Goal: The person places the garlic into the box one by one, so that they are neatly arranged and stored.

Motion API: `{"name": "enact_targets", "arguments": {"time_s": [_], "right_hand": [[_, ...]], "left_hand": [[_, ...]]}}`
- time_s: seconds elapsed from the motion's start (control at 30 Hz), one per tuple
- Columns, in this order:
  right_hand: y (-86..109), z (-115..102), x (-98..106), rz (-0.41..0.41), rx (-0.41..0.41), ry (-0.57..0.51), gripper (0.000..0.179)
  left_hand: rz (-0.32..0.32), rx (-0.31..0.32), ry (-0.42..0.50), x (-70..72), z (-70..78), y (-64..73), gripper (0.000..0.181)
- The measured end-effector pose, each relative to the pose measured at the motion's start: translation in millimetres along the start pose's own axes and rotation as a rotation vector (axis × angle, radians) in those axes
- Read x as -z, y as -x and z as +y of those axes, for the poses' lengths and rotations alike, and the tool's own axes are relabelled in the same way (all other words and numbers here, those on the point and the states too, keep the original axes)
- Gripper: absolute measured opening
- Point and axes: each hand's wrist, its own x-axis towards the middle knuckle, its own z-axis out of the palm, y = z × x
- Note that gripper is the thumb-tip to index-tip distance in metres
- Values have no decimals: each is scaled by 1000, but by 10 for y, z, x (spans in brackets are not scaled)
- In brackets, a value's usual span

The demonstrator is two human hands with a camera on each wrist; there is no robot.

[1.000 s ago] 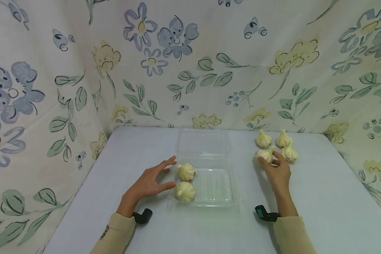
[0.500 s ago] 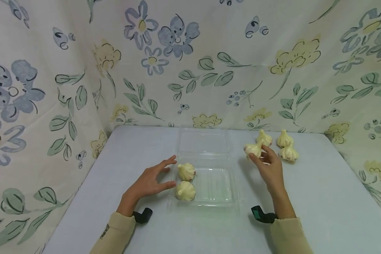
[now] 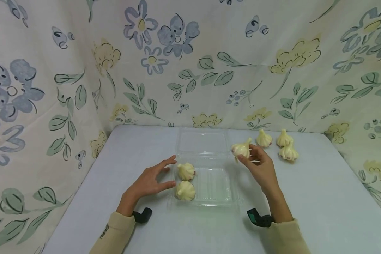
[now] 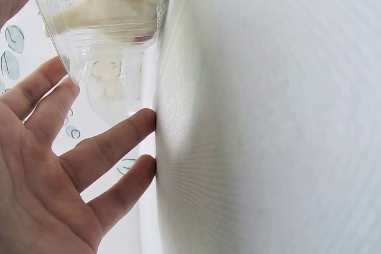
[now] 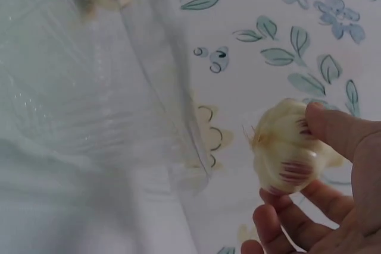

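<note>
A garlic bulb (image 5: 286, 147) with purple streaks is pinched between the thumb and fingers of my right hand (image 3: 262, 168). In the head view this bulb overlaps the right back corner of a clear plastic clamshell box (image 3: 214, 203), whose lid (image 3: 203, 141) lies folded back. Two garlic bulbs sit along the box's left side, one (image 3: 186, 171) behind the other (image 3: 185, 191). My left hand (image 3: 150, 181) is spread at the box's left wall. Its fingertips (image 4: 70, 87) touch the rim in the left wrist view, and two lower fingers reach the table.
Three more garlic bulbs stand at the back right of the white table (image 3: 324, 197): one alone (image 3: 264, 138) and a close pair (image 3: 288, 151). A floral curtain (image 3: 190, 88) hangs behind the table and along its sides.
My right hand has lifted the garlic bulb from the group at the back right and carried it left to the box's edge. My left hand has stayed in place.
</note>
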Motion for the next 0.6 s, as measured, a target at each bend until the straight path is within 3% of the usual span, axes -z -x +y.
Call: {"name": "enact_targets", "arguments": {"time_s": [0.27,0.6], "right_hand": [[85,-83,-194,-95,98,24,56],[195,-156,-455,-136,186,53,57]], "left_hand": [[-5,-1,-5,0,6,-1,84],[-4,-5,-7,13,26,10,84]]}}
